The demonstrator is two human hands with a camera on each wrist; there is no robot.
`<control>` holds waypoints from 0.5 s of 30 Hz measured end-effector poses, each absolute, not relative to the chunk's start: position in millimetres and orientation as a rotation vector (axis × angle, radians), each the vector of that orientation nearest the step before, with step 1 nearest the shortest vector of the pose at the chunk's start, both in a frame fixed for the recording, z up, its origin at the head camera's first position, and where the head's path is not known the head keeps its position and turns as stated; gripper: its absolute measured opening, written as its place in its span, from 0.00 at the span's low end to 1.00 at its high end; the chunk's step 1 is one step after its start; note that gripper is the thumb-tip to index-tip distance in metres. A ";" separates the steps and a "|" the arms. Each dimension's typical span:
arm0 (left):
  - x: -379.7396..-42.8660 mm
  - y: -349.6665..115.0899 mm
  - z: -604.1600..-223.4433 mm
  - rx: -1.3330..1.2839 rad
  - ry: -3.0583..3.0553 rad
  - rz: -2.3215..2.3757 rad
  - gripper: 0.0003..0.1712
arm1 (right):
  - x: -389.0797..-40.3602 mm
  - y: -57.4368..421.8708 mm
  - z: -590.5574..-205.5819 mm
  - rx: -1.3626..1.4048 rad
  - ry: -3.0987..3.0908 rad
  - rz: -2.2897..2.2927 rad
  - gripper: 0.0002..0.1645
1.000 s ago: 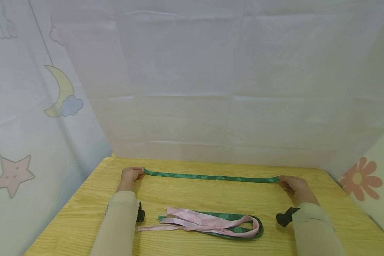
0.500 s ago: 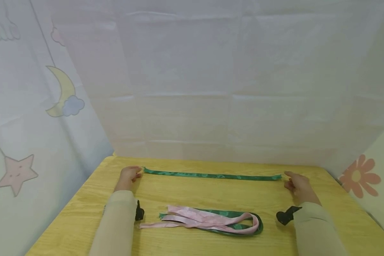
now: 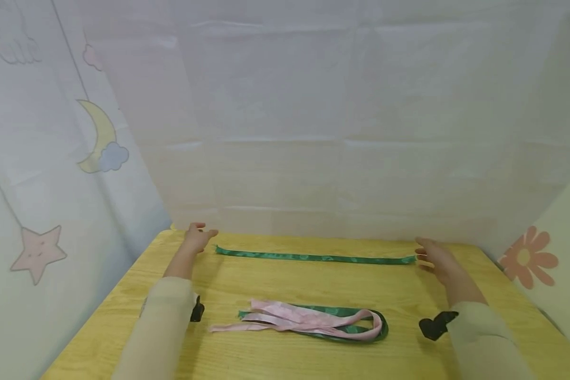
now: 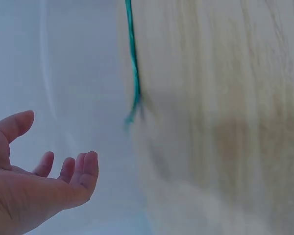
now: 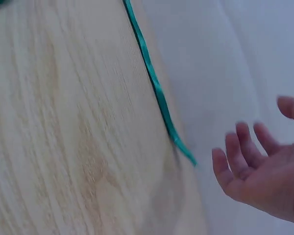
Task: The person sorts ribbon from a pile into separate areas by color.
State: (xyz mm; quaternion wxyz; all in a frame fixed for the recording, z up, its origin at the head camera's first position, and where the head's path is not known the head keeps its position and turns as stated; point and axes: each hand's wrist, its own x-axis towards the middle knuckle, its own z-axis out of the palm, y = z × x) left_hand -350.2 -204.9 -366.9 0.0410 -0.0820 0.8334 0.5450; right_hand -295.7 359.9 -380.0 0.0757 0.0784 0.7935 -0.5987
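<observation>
A green ribbon (image 3: 313, 257) lies stretched out nearly straight from left to right across the far part of the table. Its frayed left end turns up slightly. Just beyond that end, my left hand (image 3: 197, 239) is raised with thumb and fingers spread apart, holding nothing. In the left wrist view the left hand (image 4: 49, 181) shows its palm, well off the ribbon (image 4: 134, 58). At the other end my right hand (image 3: 439, 258) hovers beside the ribbon tip. The right wrist view shows the right hand (image 5: 264, 166) with loosely bent fingers, apart from the ribbon (image 5: 159, 98).
Nearer on the wooden table (image 3: 247, 359), pink ribbons (image 3: 309, 318) lie in a folded bundle over green ribbons (image 3: 382, 330), looped at the right, loose ends leftward. A pale curtain (image 3: 275, 158) rises behind the table's far edge. Printed side sheets flank it.
Both hands have let go of the green ribbon's ends, the right one first, and lifted off with fingers spreading. The ribbon stays laid out on the table.
</observation>
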 end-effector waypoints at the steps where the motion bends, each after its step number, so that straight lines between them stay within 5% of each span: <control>1: -349.3 -196.7 -362.8 -0.188 2.585 1.633 0.37 | -294.4 353.9 -377.1 0.143 2.426 -1.703 0.47; 15: -302.0 -70.4 -371.3 0.659 2.577 0.870 0.19 | -279.9 255.4 -405.8 -0.738 2.495 -0.964 0.07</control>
